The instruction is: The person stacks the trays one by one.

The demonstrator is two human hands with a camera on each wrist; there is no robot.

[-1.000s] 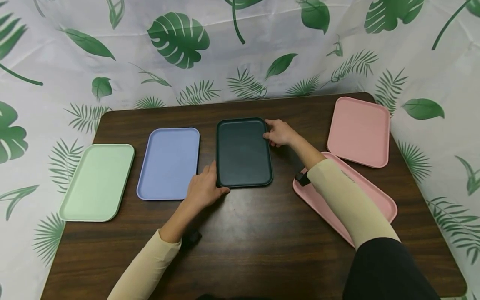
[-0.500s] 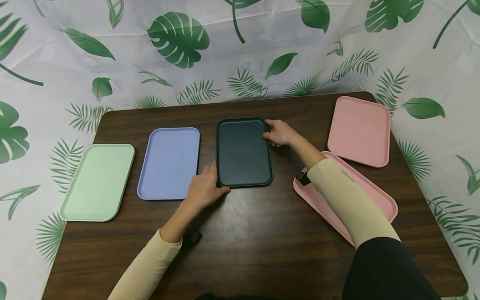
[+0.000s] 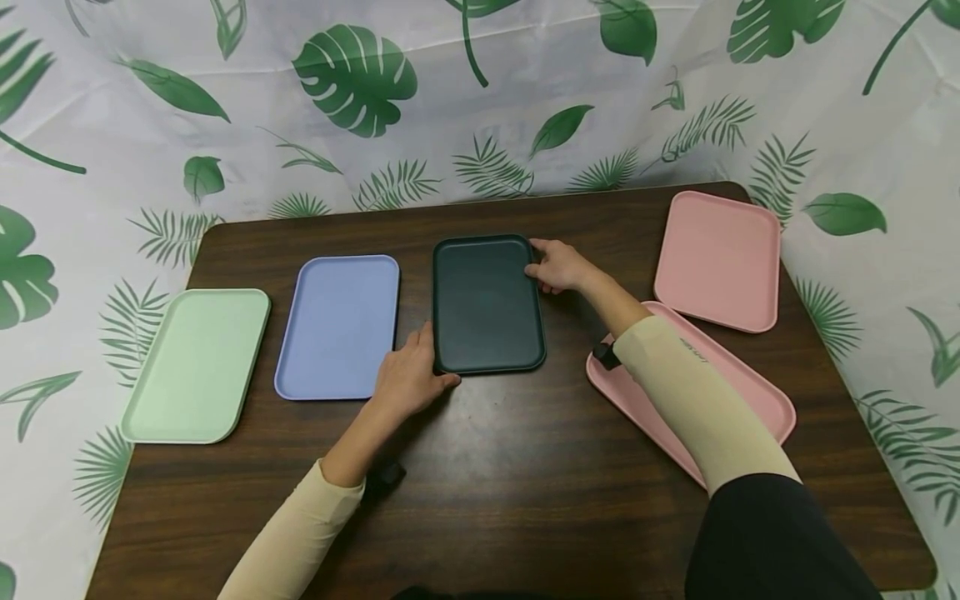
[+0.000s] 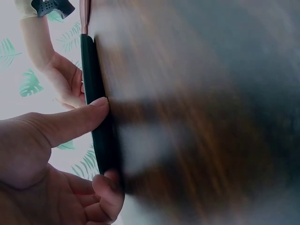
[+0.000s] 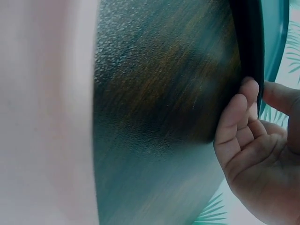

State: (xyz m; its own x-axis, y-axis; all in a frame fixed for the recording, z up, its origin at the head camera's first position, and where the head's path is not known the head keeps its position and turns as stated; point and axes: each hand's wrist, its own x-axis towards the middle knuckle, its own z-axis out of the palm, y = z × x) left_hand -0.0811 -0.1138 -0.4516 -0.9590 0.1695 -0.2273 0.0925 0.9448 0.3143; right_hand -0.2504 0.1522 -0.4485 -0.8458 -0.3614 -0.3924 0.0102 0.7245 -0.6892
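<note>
A dark green tray (image 3: 487, 304) lies flat on the dark wood table in the middle of the head view. At its near left corner my left hand (image 3: 405, 375) holds it, thumb along the front edge and fingers by the left side. The left wrist view shows that thumb (image 4: 79, 122) against the tray's edge (image 4: 96, 84), with curled fingertips lower down. My right hand (image 3: 561, 267) grips the far part of the right side. In the right wrist view its thumb (image 5: 276, 96) is on one side of the rim (image 5: 253, 47), the fingers on the other.
Left of the dark tray lie a blue tray (image 3: 341, 325) and a light green tray (image 3: 198, 367). To the right, a pink tray (image 3: 720, 258) sits at the back corner, and another pink tray (image 3: 757, 400) lies slanted under my right forearm. Leaf-print cloth (image 3: 510, 100) hangs behind the table.
</note>
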